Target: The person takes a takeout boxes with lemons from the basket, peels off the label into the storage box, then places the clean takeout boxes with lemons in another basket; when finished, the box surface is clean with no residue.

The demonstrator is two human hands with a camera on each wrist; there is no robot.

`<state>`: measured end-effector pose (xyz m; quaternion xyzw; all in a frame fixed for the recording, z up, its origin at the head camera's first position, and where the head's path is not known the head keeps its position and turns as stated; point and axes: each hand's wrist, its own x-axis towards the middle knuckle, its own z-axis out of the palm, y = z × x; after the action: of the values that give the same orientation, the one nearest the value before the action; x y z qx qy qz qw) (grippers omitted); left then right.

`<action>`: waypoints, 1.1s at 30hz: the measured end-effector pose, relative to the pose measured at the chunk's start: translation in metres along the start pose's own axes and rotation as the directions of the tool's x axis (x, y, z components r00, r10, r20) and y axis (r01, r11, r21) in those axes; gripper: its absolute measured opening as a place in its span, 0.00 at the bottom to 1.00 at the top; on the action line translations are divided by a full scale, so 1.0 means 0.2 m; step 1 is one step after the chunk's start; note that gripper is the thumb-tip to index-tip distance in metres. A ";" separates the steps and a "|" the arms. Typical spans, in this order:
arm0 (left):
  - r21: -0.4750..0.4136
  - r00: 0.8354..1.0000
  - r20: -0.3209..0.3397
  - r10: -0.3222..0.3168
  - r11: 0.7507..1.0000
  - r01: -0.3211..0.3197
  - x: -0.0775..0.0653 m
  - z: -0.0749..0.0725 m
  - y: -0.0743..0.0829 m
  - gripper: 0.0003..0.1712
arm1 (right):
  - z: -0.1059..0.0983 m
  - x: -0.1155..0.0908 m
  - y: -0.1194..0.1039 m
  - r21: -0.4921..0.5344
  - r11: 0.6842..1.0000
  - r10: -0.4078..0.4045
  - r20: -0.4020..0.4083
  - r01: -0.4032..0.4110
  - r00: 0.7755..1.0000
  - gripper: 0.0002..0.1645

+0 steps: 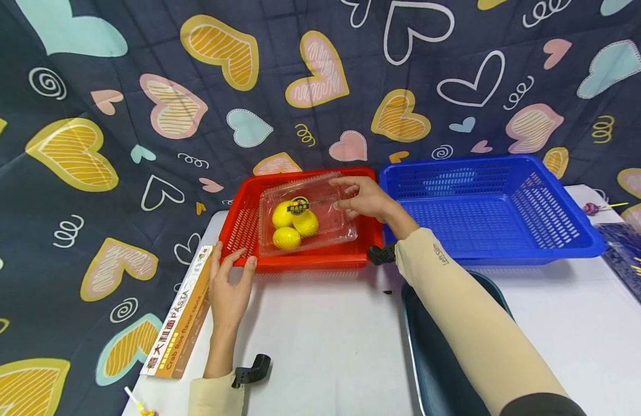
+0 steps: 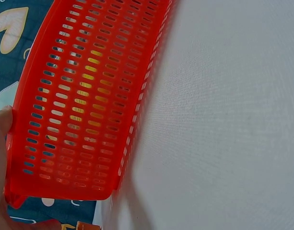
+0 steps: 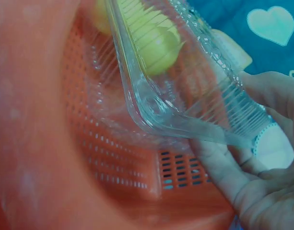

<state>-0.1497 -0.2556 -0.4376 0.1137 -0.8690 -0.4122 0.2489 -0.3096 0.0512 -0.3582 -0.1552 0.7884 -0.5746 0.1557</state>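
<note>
A clear plastic fruit box (image 1: 328,231) with a black round label (image 1: 298,206) lies tilted inside the red basket (image 1: 310,262). Three yellow lemons (image 1: 286,237) are grouped in its left half. My right hand (image 1: 369,199) holds the box's right end, thumb on one side and fingers on the other; the right wrist view shows its clear corner (image 3: 161,112) between them. At the basket's front left corner, my left hand (image 1: 231,294) grips the rim, with the thumb on the front edge and the fingers over the left side. Lemons show yellow through the basket's slots in the left wrist view.
A blue basket (image 1: 487,254) stands right of the red one. Below it, a dark tray (image 1: 429,346) lies partly under my right forearm. A pasta box (image 1: 180,323) lies along the left edge, near a lollipop (image 1: 144,409). Another lollipop (image 1: 591,208) is at far right.
</note>
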 end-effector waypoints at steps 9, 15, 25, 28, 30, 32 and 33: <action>0.005 1.000 0.002 0.006 1.000 -0.006 0.00 -0.01 0.00 0.25 | 0.00 -0.03 -0.01 -0.089 0.995 -0.039 -0.057 0.034 0.998 0.38; 0.006 1.000 0.000 0.015 1.000 -0.015 0.00 -0.01 0.01 0.25 | -0.02 -0.07 -0.06 -0.097 0.992 -0.084 -0.065 0.077 0.994 0.38; 0.001 1.000 0.004 0.021 1.000 -0.021 0.00 -0.01 0.01 0.25 | -0.07 -0.17 -0.14 -0.108 0.978 -0.191 -0.091 0.181 0.977 0.36; 0.003 1.000 0.007 0.024 1.000 -0.024 0.01 -0.01 0.01 0.25 | -0.10 -0.21 -0.15 -0.097 0.978 -0.192 -0.095 0.183 0.977 0.36; 0.003 1.000 0.009 0.023 1.000 -0.023 0.01 -0.01 0.01 0.25 | -0.12 -0.24 -0.16 -0.105 0.978 -0.190 -0.100 0.180 0.977 0.36; 0.006 1.000 0.007 0.020 1.000 -0.020 0.01 -0.01 0.00 0.24 | -0.13 -0.27 -0.16 -0.116 0.976 -0.195 -0.105 0.183 0.975 0.36; 0.009 1.000 0.007 0.019 1.000 -0.019 0.01 -0.01 0.00 0.24 | -0.14 -0.28 -0.16 -0.124 0.976 -0.195 -0.110 0.181 0.975 0.36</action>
<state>-0.1499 -0.2571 -0.4367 0.1053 -0.8726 -0.4064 0.2495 -0.2684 0.0895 -0.3168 -0.2026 0.8095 -0.5494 0.0431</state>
